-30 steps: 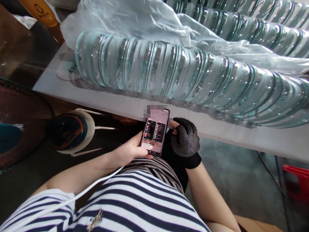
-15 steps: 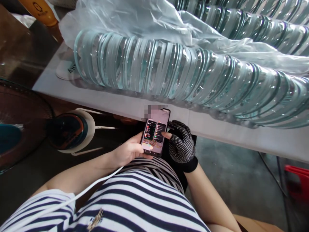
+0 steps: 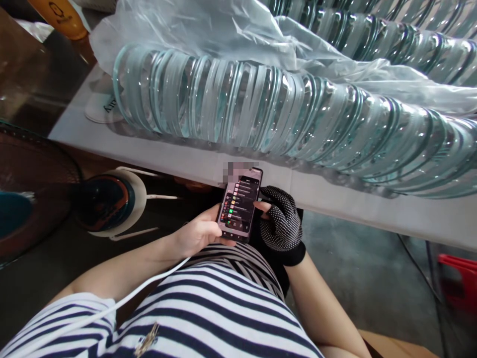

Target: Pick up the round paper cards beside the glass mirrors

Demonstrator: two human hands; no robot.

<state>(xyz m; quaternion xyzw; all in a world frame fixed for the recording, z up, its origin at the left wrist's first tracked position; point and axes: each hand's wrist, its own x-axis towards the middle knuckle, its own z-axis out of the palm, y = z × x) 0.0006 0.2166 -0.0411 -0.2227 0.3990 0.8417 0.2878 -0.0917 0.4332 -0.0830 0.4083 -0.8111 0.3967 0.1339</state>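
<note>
A smartphone (image 3: pixel 241 201) lies in my bare left hand (image 3: pixel 203 231), its fingers and thumb closed about the lower left edge. The lit screen has a dark page with a list of small coloured icons; part of the top is pixelated. At the right edge is my right hand (image 3: pixel 281 219), in a black glove with white dots. Its bare thumb tip points at the screen; whether it touches cannot be made out. The other fingers are curled in, with nothing seen in them. A white cable (image 3: pixel 149 282) runs over my striped shirt towards my left wrist.
Long rows of clear glass dishes (image 3: pixel 238 104) stand on edge on a white-topped table (image 3: pixel 335 209), with plastic sheeting (image 3: pixel 208 30) behind. At left are a fan (image 3: pixel 33 199) and a blue-and-white round base (image 3: pixel 112 201). A red plastic object (image 3: pixel 458 278) is at right.
The phone screen has switched from two small side-by-side panels to one larger list page. My right thumb has drawn back slightly to the right. My left hand keeps its hold.
</note>
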